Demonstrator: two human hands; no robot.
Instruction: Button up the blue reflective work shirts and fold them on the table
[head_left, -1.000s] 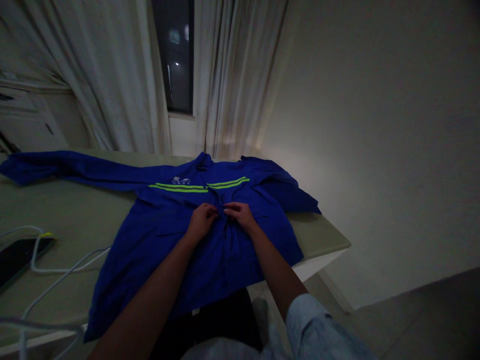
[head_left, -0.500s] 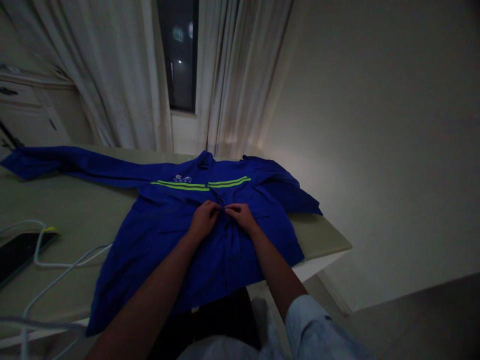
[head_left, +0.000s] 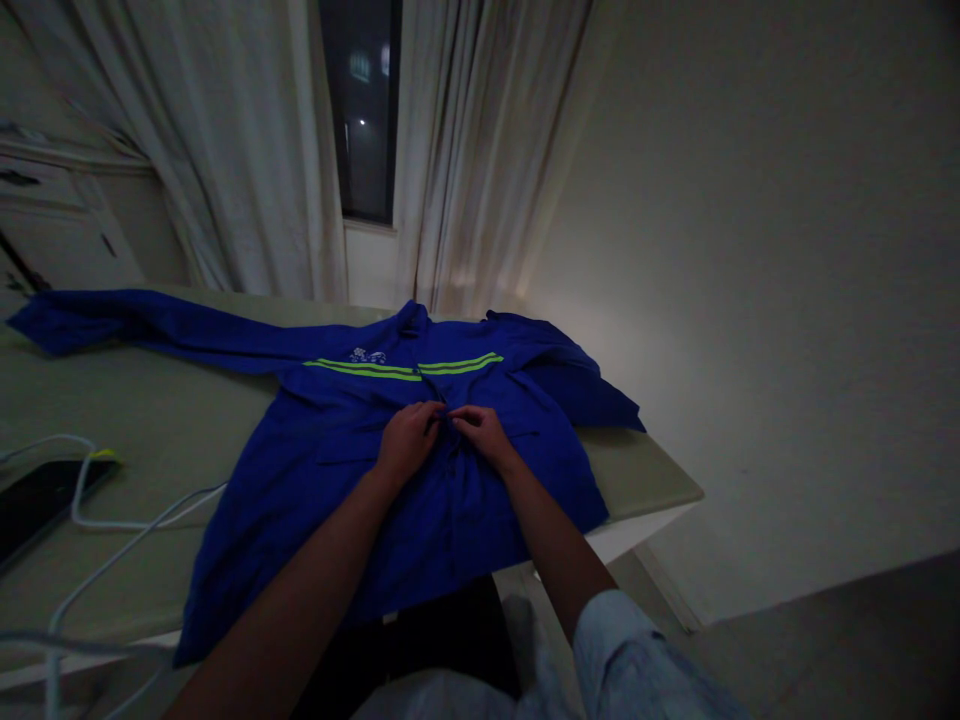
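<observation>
A blue work jacket (head_left: 285, 480) with two yellow-green chest stripes and a small white emblem lies spread face up, collar away from me. One sleeve stretches out far to the left; the other is bunched at the right. My left hand (head_left: 409, 438) pinches the front edge just below the stripes, its fingers closed. From the right, my right hand (head_left: 481, 434) pinches the opposite front edge, fingertips almost meeting those of the left. Whatever small fastening sits between the fingertips is hidden. Below the hands the front opening runs down in folds.
The jacket rests on a greenish table (head_left: 664, 480), its hem hanging over the near edge. At the left lie a dark phone (head_left: 45, 500) and a looping white cable (head_left: 112, 525). Behind the table hang pale curtains (head_left: 247, 150) beside a dark window; a wall (head_left: 750, 250) rises at the right.
My left fingers have shifted slightly at the front edge, the hand rolling a little inward. Both hands stay at the same spot, and the jacket lies as before.
</observation>
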